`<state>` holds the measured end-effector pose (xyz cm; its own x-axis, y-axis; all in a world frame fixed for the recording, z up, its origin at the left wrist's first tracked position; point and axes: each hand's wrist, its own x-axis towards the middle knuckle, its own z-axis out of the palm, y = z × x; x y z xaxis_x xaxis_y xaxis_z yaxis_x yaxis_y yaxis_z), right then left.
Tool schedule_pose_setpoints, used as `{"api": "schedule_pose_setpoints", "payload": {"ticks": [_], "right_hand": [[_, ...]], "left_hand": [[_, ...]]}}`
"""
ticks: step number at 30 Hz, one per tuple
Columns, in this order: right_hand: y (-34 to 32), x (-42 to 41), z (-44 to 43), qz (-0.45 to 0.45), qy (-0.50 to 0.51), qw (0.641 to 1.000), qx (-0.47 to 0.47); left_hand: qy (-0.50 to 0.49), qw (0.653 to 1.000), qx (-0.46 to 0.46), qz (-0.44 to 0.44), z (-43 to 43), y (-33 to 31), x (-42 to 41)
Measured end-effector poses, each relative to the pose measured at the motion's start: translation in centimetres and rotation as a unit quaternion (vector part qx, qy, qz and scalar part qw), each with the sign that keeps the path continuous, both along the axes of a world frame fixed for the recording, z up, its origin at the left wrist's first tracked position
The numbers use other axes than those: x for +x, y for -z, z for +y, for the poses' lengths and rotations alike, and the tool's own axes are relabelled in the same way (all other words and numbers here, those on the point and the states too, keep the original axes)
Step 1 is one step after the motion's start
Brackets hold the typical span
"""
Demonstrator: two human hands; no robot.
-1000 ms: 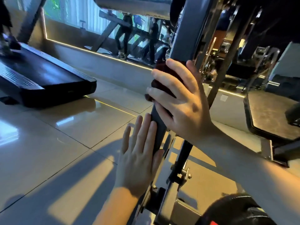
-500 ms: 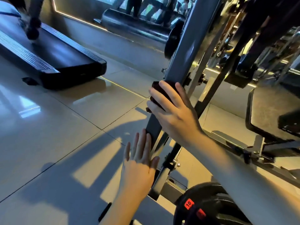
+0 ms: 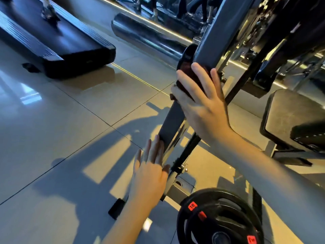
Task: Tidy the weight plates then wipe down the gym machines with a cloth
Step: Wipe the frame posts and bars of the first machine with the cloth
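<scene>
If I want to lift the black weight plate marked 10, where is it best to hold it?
Probably by the weight plate rim beside a cut-out opening, coming from above: its face shows slots between spokes where fingers could hook through.

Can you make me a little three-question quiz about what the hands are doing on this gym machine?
1. True or false: the right hand presses a dark red cloth against the slanted grey metal beam.
2. Where does the left hand rest? A) on the black treadmill B) flat against the lower part of the beam C) on the black padded seat
3. What number shows on the red label of the black round weight plate?

Key: 1 true; 2 B; 3 ten.
</scene>
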<state>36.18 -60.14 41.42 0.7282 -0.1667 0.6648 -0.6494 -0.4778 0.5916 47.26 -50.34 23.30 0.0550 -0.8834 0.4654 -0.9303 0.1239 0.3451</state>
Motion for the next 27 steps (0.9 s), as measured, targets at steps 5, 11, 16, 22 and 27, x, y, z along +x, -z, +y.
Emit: {"api": "schedule_pose_setpoints", "payload": {"ticks": [5, 11, 16, 22, 27], "right_hand": [[1.5, -0.7, 1.3, 0.23, -0.007, 0.969, 0.088], [-2.9, 0.0, -0.3, 0.022, 0.01, 1.0, 0.013], [-1.6, -0.3, 0.2, 0.125, -0.008, 0.99, 0.071], [-5.6, -0.6, -1.0, 0.012, 0.003, 1.0, -0.007], [-2.4, -0.6, 0.1, 0.133, -0.013, 0.988, 0.078]], "left_hand": [[-0.024, 0.999, -0.004, 0.022, -0.3, -2.5, -0.9], [-0.001, 1.0, -0.007, 0.013, -0.4, -3.8, -0.4], [-0.008, 1.0, -0.019, -0.005, -1.1, -6.2, -1.0], [0.015, 1.0, -0.001, -0.018, -1.2, -6.3, -0.6], [-0.003, 0.997, 0.048, -0.059, -0.6, -7.5, -0.5]]}}
